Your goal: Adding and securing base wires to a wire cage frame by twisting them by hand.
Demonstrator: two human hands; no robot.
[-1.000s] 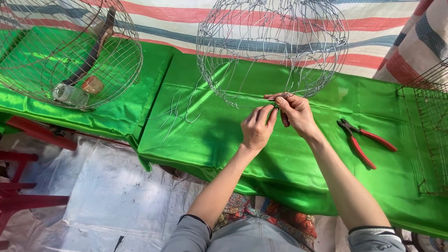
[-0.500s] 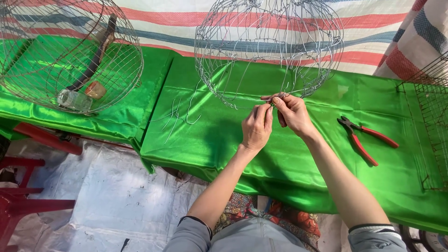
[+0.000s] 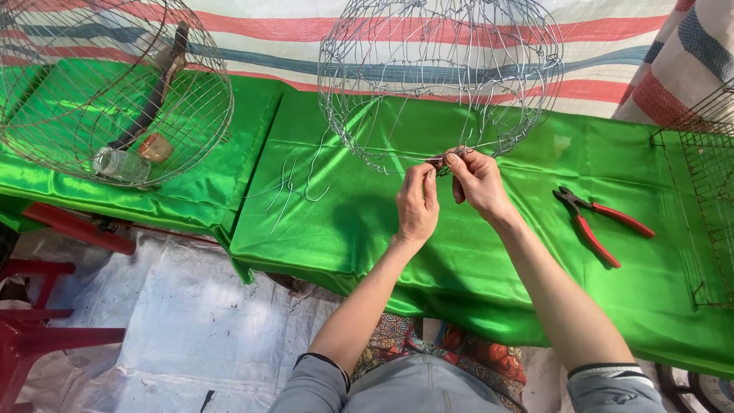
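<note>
Both hands, left hand [image 3: 417, 205] and right hand [image 3: 475, 182], pinch fingers on the wire cage [image 3: 440, 76] rim, where a springy wire end could slip and prick skin.

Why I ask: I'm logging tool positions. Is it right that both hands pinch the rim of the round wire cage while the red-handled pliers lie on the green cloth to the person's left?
Not quite. In the head view the red-handled pliers lie on the green cloth to the person's right. Both the left hand and right hand do pinch the round wire cage rim.
</note>
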